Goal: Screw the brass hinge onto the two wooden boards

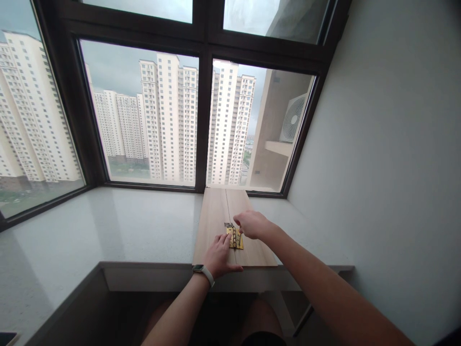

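Observation:
A brass butt hinge [235, 239] lies opened flat across the seam between two pale wooden boards [212, 211]. Several small dark screws [228, 224] sit at its upper edge. My left hand [219, 254] rests on the boards with fingers spread. Its fingertips touch the left leaf of the hinge, and its thumb reaches along the boards' near edge. Just above the right leaf, my right hand [251, 224] is closed in a pinch. Something thin shows below its fingers, too small to name.
The boards lie on a white windowsill counter [151, 226], their near end at its front edge. A dark window frame [204, 120] stands behind, and a plain wall [382, 144] rises on the right. My legs are under the counter.

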Tool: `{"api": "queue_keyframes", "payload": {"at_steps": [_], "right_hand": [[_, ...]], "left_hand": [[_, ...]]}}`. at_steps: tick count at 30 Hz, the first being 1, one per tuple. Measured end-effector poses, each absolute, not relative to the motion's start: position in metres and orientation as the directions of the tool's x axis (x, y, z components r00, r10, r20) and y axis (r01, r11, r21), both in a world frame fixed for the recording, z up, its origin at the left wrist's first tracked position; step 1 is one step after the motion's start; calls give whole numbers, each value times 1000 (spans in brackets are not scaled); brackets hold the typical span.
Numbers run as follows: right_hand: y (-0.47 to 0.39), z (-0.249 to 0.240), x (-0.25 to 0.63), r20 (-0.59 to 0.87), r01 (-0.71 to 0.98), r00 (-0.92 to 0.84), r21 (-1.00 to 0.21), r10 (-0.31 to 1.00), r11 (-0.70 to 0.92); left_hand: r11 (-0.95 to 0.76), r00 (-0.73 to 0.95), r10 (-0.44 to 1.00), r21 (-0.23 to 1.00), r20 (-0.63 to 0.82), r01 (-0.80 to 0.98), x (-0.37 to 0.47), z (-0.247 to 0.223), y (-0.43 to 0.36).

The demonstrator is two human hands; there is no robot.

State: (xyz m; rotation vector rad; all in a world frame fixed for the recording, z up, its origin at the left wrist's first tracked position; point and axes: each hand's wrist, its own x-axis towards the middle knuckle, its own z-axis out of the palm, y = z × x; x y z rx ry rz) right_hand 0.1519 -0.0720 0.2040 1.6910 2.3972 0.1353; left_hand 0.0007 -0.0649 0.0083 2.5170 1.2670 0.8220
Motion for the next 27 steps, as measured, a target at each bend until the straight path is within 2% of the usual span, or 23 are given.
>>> {"api": "queue_keyframes", "payload": {"at_steps": [6,13,21,27], "right_hand": [[-71,202,150,-61,964,-181,185,982,189],[-67,197,153,-79,945,-200,247,977,213],[-67,199,154,-97,953,-188,222,977,205],[-69,200,155,-114,926,-315,182,942,331]], "left_hand": [[-610,475,790,417,388,674,1,7,-64],[-602,478,798,431,368,672,0,8,-64],[-598,477,800,430,363,676,1,10,-67],[-596,479,802,434,356,676,0,11,-66]]}}
